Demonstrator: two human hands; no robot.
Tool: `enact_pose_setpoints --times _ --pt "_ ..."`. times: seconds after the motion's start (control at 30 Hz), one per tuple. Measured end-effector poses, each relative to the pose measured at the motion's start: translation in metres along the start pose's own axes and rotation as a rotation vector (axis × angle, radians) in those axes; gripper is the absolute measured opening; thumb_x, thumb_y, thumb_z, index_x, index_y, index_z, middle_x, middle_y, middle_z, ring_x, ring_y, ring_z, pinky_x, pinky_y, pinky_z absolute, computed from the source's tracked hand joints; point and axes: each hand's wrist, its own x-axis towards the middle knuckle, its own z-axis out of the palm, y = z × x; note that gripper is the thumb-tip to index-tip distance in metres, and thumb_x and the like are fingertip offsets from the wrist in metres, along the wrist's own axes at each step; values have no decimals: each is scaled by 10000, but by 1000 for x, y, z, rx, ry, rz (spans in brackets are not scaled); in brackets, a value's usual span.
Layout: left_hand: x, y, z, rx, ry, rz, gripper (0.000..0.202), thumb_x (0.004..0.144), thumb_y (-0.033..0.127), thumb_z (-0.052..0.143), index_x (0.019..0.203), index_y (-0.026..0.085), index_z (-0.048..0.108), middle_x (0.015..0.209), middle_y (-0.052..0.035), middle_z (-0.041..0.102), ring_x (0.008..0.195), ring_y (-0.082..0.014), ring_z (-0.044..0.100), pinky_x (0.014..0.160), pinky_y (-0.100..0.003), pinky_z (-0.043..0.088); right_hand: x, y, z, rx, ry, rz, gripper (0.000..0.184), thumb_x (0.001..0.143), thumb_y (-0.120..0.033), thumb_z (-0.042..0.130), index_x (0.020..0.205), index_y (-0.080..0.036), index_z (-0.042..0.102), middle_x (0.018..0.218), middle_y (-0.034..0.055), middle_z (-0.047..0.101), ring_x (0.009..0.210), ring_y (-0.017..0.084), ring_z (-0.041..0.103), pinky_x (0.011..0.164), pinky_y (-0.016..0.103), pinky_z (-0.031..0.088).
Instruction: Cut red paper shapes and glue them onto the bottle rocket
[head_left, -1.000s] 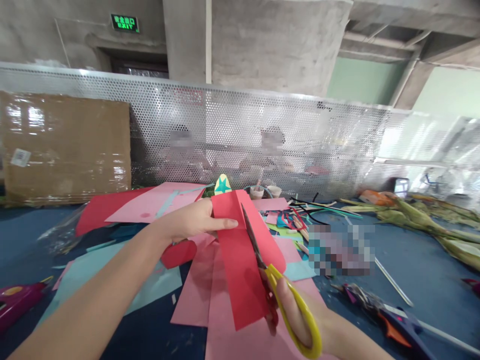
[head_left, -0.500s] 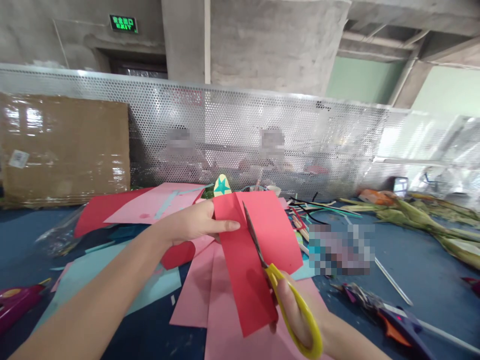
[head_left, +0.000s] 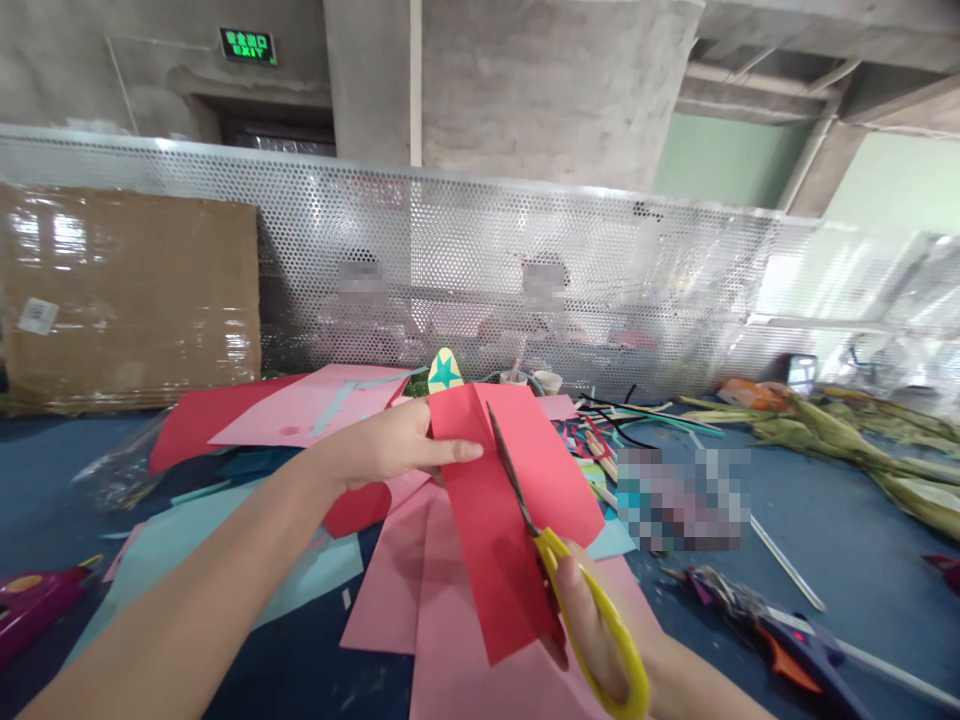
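My left hand point(head_left: 397, 440) pinches the upper left part of a red paper sheet point(head_left: 491, 560), its thumb lying flat across the front. My right hand point(head_left: 596, 625) grips a pair of scissors point(head_left: 553, 550) with yellow handles, fingers through the loops. One dark blade lies over the front of the red paper, pointing up and away, while the other is mostly hidden behind the sheet. The red paper is held above several pink paper sheets point(head_left: 379, 590) on the table. How far the cut runs is hard to make out.
Light blue paper point(head_left: 315, 565) lies at the left, near a magenta glue gun point(head_left: 37, 600). A dark blue glue gun point(head_left: 802, 650) lies at the right, with corn husks point(head_left: 810, 430) beyond. White cups point(head_left: 547, 381) stand before a perforated metal screen point(head_left: 465, 240).
The right portion of the red paper has swung to a narrower angle, uncovering cups and strips behind it. The scissors have shifted slightly downward and right, and a lower blade shows more beneath the paper.
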Motion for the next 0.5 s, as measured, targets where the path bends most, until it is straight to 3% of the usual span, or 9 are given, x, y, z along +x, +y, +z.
enact_pose_setpoints --times 0.2,0.37,0.5 --pt "-1 2 1 -5 4 -12 325 807 376 715 1069 191 665 1129 -65 740 1083 -274 670 876 -383 547 -1 1 0 62 26 63 680 840 -846 115 653 -272 426 417 -40 357 346 135 340 360 291 259" --pt "-3 3 2 -33 -3 -7 276 812 369 713 1021 195 670 1089 -50 747 1025 -253 688 850 -365 546 2 -19 -1 71 -29 79 683 785 -898 170 661 -272 413 396 -52 318 318 127 304 330 293 236" --pt "-3 4 3 -48 -7 8 207 809 351 716 938 194 674 997 -31 750 949 -231 697 808 -343 549 5 -32 -1 24 22 53 682 789 -895 118 629 -273 348 390 -41 321 326 133 312 326 305 210"
